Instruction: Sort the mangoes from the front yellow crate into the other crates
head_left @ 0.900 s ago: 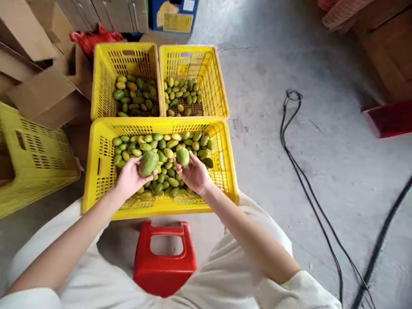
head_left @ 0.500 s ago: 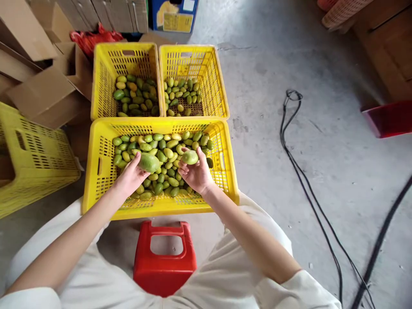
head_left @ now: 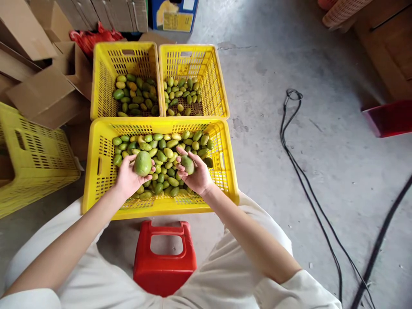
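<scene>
My left hand [head_left: 128, 176] is closed around a large green mango [head_left: 143, 163], its broad side turned up toward me. To the right, my right hand [head_left: 200, 174] holds a smaller green mango [head_left: 187, 165] between thumb and fingers. Both hands are above the front yellow crate [head_left: 161, 210], over a layer of green and yellowish mangoes [head_left: 173, 182]. Behind it stand two more yellow crates. The back left crate [head_left: 99, 81] has mangoes [head_left: 138, 100] piled at its right side, and the back right crate [head_left: 222, 86] has smaller ones [head_left: 180, 92].
A red plastic stool [head_left: 164, 270] is between my knees, below the front crate. Another yellow crate [head_left: 41, 150] and cardboard boxes [head_left: 48, 94] crowd the left. Black cables [head_left: 298, 167] lie on the floor at the right, near a red container [head_left: 389, 120].
The mango in my left hand has turned from lying sideways to upright. My right hand has rotated its mango and tilted it, with the fingers more spread.
</scene>
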Demonstrator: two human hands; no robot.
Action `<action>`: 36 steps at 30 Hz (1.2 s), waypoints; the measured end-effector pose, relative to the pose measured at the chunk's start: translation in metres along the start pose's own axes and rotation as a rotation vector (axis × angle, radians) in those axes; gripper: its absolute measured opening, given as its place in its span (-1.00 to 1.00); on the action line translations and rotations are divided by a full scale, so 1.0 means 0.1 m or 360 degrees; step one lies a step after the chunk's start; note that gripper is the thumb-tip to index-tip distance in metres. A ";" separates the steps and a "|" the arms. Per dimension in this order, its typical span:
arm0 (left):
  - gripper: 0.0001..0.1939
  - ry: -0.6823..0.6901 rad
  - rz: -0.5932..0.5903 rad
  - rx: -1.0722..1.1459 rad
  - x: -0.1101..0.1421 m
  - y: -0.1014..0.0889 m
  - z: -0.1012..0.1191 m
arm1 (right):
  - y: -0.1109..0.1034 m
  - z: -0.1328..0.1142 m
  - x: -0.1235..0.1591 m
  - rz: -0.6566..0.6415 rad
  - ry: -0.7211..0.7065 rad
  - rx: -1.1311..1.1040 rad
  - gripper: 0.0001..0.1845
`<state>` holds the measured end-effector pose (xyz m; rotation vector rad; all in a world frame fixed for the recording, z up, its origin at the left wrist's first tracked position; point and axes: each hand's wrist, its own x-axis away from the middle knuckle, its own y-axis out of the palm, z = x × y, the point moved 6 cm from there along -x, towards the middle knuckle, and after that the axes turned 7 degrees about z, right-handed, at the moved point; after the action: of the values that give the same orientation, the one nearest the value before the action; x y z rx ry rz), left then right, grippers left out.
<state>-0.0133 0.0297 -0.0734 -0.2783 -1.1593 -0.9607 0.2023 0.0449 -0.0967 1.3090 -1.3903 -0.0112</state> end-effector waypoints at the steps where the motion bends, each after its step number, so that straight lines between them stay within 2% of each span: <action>1: -0.66 -0.0003 0.0001 -0.0031 0.01 -0.01 0.00 | 0.00 0.01 0.00 0.0008 0.0003 0.0017 -0.77; 6: -0.72 0.0077 -0.0014 -0.0158 0.02 0.02 0.00 | -0.03 0.04 0.02 0.0129 -0.0067 0.0036 -0.56; 9: -0.81 0.0098 -0.0006 -0.0233 0.02 0.05 -0.02 | -0.02 0.02 0.02 0.0181 -0.0108 0.0074 -0.61; 13: -0.71 0.0054 0.0051 -0.0288 0.01 0.05 -0.04 | -0.04 0.05 0.00 0.0179 0.0051 0.0238 -0.90; 16: -0.65 0.0016 0.0061 -0.0276 -0.02 0.04 -0.05 | -0.06 0.08 -0.02 0.0135 0.0106 0.0307 -0.80; 19: -0.63 0.0023 0.0008 -0.0264 -0.05 0.02 -0.05 | -0.06 0.08 -0.02 0.0121 0.0071 0.0290 -0.75; 24: -0.81 0.0131 -0.0126 -0.0273 -0.08 -0.03 -0.06 | -0.02 0.06 0.00 0.0078 -0.0042 0.0233 -0.67; 28: -0.74 0.0167 -0.0175 -0.0282 -0.10 -0.06 -0.08 | -0.04 0.09 -0.02 0.0109 -0.0039 0.0249 -0.64; 32: -0.79 0.0086 -0.0167 -0.0289 -0.15 -0.09 -0.10 | -0.08 0.12 -0.06 0.0149 0.0022 0.0229 -0.56; 36: -0.88 0.0127 -0.0197 -0.0248 -0.18 -0.09 -0.09 | -0.07 0.07 -0.04 0.0206 -0.0054 0.0137 -0.67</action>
<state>-0.0156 0.0274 -0.0952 -0.2925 -1.0397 -1.1639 0.2010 0.0409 -0.1063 1.2922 -1.5166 0.1155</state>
